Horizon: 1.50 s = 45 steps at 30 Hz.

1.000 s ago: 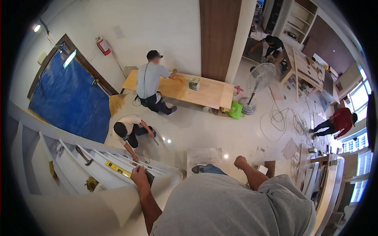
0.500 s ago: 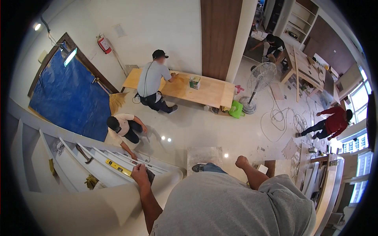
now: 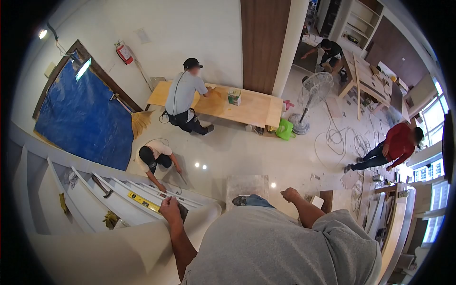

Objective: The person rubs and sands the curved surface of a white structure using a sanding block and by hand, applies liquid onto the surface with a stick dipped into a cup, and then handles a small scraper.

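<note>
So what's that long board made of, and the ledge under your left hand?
The board looks like bare light wood or plywood: pale tan, matte, faint grain. The ledge under the left hand looks white-painted or plastered, smooth and matte; its core can't be told.

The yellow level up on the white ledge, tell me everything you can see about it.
The yellow level is a long, narrow bar, bright yellow with small dark marks along its face; its material is too small to judge. It lies flat and slanted among white strips on the white ledge, one end toward the upper left, the other toward the left hand. That hand presses a dark block just past its lower end; whether either touches the level is unclear.
</note>
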Each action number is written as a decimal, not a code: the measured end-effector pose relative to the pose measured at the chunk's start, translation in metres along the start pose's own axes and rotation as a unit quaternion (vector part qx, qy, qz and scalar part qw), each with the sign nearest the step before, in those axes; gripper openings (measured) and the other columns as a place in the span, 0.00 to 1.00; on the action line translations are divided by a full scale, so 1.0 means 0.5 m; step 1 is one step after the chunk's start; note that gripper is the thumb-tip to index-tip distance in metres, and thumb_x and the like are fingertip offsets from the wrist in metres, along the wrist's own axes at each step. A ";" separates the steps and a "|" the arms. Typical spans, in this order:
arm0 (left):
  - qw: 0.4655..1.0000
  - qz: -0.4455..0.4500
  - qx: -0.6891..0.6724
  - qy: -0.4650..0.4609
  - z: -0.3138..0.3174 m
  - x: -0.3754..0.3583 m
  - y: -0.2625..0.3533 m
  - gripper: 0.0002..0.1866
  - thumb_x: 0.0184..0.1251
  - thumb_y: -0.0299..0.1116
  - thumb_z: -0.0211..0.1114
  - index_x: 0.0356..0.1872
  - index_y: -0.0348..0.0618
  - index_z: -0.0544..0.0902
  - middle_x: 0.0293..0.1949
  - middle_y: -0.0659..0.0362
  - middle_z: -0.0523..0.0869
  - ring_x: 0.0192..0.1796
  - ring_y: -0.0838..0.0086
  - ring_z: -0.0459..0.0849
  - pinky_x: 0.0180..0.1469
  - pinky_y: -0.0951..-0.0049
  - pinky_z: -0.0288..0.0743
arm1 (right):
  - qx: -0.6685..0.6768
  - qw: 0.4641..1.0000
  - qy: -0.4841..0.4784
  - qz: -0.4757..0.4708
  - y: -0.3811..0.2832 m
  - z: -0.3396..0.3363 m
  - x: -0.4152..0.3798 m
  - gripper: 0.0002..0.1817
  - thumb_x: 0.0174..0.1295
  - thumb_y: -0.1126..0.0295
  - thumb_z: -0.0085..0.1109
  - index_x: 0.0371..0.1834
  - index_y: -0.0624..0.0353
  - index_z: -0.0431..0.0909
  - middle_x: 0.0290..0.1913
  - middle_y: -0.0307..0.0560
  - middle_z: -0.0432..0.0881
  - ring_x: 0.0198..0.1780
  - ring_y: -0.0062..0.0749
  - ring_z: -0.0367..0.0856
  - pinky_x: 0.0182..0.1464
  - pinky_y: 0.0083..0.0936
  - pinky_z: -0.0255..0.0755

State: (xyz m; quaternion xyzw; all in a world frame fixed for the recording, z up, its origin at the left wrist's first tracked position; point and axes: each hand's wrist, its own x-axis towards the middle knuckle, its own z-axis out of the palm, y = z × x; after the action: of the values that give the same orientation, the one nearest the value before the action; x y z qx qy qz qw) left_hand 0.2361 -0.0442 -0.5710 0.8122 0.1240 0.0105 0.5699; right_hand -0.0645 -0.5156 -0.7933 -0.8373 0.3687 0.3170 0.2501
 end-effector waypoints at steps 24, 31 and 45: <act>1.000 0.003 0.019 0.003 0.002 0.000 -0.001 0.12 0.63 0.29 0.67 0.39 0.27 0.84 0.27 0.59 0.85 0.29 0.77 0.80 0.36 0.76 0.75 | -0.196 0.943 0.042 -0.265 0.043 0.070 0.059 0.06 0.48 0.67 0.69 0.29 0.51 0.83 0.36 0.52 0.82 0.45 0.51 0.84 0.45 0.42 0.80; 1.000 -0.013 0.011 -0.013 0.000 -0.009 0.017 0.13 0.63 0.30 0.67 0.40 0.27 0.84 0.27 0.58 0.85 0.29 0.78 0.80 0.34 0.76 0.74 | -0.143 0.964 0.048 -0.218 0.096 0.148 0.140 0.08 0.49 0.65 0.70 0.30 0.51 0.82 0.35 0.52 0.82 0.45 0.51 0.84 0.45 0.42 0.80; 0.999 0.012 0.031 -0.007 0.002 -0.005 0.009 0.14 0.62 0.32 0.67 0.39 0.26 0.85 0.26 0.59 0.84 0.25 0.79 0.77 0.29 0.77 0.71 | -0.214 0.948 -0.056 -0.229 0.014 0.015 0.040 0.20 0.62 0.58 0.50 0.41 0.63 0.85 0.52 0.63 0.83 0.56 0.55 0.81 0.59 0.43 0.76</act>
State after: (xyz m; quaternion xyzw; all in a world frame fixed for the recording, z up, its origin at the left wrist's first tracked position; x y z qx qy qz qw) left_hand 0.2346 -0.0472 -0.5670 0.8311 0.1104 0.0073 0.5449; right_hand -0.0620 -0.5244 -0.8139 -0.9141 0.0756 0.3688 0.1506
